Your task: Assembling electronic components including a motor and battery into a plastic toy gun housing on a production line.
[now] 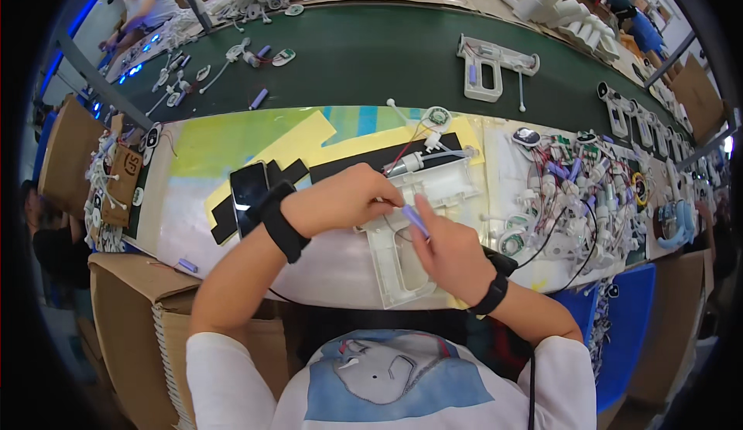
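Both of my hands meet over a white gun-shaped plastic housing half lying on the table. My right hand pinches a small purple cylindrical battery between thumb and fingers. At the battery's upper end, the fingers of my left hand are pinched together; what they hold is too small to make out. Just beyond my hands, a silver motor with red wires rests at the housing's upper part. A round circuit board and a clear tube lie beside it.
A dark phone lies left of my left wrist on yellow and black sheets. To the right is a heap of wired parts. Across the table runs a green conveyor belt carrying a housing with parts. A loose battery lies near the front-left edge.
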A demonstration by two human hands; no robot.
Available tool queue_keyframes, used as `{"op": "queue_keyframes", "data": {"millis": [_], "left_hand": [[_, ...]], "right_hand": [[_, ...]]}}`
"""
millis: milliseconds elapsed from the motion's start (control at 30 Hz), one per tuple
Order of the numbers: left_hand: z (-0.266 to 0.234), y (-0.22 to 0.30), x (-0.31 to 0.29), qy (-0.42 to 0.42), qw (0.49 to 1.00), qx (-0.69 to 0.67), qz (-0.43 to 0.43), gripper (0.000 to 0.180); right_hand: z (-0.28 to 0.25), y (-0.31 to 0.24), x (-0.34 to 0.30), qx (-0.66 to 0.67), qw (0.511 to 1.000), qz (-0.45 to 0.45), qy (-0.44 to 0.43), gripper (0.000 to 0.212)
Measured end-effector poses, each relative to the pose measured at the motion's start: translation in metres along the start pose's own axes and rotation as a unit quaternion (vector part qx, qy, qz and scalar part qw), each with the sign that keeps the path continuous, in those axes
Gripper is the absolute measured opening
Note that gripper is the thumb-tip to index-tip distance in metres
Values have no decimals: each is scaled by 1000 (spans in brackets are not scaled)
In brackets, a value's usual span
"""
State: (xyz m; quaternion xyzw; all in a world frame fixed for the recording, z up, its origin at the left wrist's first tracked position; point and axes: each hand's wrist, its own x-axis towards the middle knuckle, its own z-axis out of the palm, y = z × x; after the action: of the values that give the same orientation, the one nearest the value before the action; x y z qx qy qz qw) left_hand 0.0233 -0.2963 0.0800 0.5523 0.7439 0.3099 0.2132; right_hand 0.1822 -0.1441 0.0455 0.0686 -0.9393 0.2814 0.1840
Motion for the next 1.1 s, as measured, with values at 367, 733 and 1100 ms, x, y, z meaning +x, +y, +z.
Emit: {"op": "queue_keyframes", "data": {"millis": [367, 733, 1100], "left_hand": [[20, -29, -2, -138, 987, 61, 49, 11], [29, -37, -8, -156, 985, 35, 71, 12], [32, -22, -7, -128, 990, 56, -36, 10]], "right_hand": [[35, -19, -24, -1, 994, -46, -101, 44], [34, -10, -25, 80, 978, -100, -165, 50], [32, -12, -26, 19, 975, -99, -200, 53]]}}
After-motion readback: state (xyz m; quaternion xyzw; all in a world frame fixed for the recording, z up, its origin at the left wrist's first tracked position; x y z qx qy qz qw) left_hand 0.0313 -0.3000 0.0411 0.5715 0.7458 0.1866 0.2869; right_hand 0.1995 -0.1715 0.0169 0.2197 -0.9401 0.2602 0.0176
